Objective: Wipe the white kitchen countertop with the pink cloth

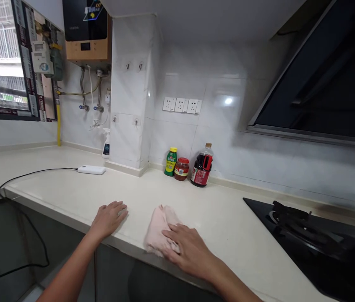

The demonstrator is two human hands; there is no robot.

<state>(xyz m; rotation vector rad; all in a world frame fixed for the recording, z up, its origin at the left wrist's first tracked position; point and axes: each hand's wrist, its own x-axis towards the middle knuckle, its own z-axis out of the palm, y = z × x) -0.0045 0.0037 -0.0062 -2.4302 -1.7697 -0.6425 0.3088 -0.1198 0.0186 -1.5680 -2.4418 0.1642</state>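
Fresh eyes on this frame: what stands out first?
The pink cloth partly under the right hand, at the front edge of the counter, with the left hand palm-down to its left. Next, the big black range hood at upper right, above the black cooktop. Then the green bottle, red-lidded jar and dark-filled bottle by the back wall.

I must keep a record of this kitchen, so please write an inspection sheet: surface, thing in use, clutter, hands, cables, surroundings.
Surface: pale countertop with light reflections.
Thing in use: pink cloth, crumpled, near the front edge.
Clutter: green bottle, red-lidded jar and dark-filled bottle together by the wall; white device and spray bottle farther left.
Hands: left hand palm down on the countertop; right hand holding the pink cloth.
Cables: black cable runs from the white device over the counter edge.
Surroundings: wall sockets at centre; cooktop and range hood at right; window at left.
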